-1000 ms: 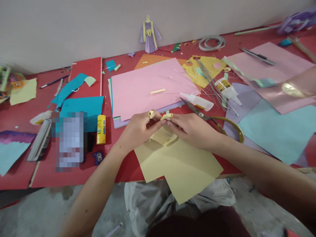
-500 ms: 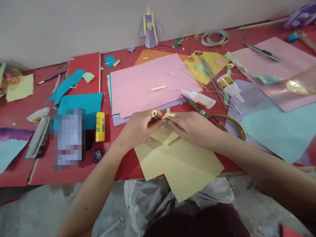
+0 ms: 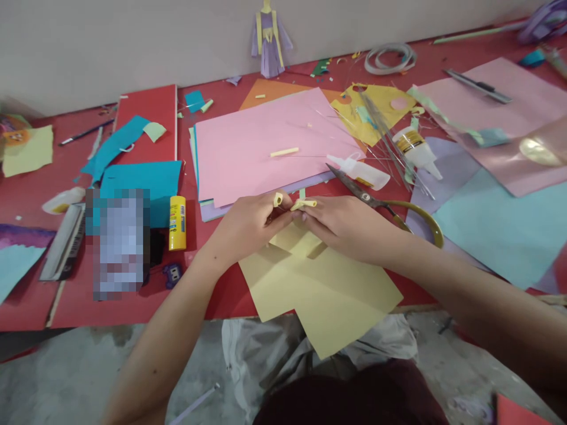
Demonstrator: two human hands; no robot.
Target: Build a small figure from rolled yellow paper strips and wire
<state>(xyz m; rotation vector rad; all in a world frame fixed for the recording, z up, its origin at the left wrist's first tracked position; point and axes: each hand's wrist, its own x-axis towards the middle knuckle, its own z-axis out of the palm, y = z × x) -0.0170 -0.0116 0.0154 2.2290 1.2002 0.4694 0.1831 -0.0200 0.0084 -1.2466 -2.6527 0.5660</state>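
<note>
The paper roll [image 3: 303, 205] pinched between my left hand [image 3: 245, 227] and right hand [image 3: 349, 227] is matt, like the yellow sheet [image 3: 323, 295] beneath. The pink sheet [image 3: 266, 141] looks smooth. The scissors [image 3: 354, 186] have dull metal blades; the glue bottle [image 3: 362, 172] is translucent plastic and the glue stick [image 3: 178, 222] glossy plastic.

Left hand [image 3: 248, 227] & right hand [image 3: 345, 227] meet over a yellow sheet [image 3: 319, 289] on red tabletop [image 3: 101, 295], w/ fingers pinching small paper rolls [image 3: 303, 205]; scissors [image 3: 367, 198] just beside, glue stick [image 3: 178, 222] nearby.
</note>
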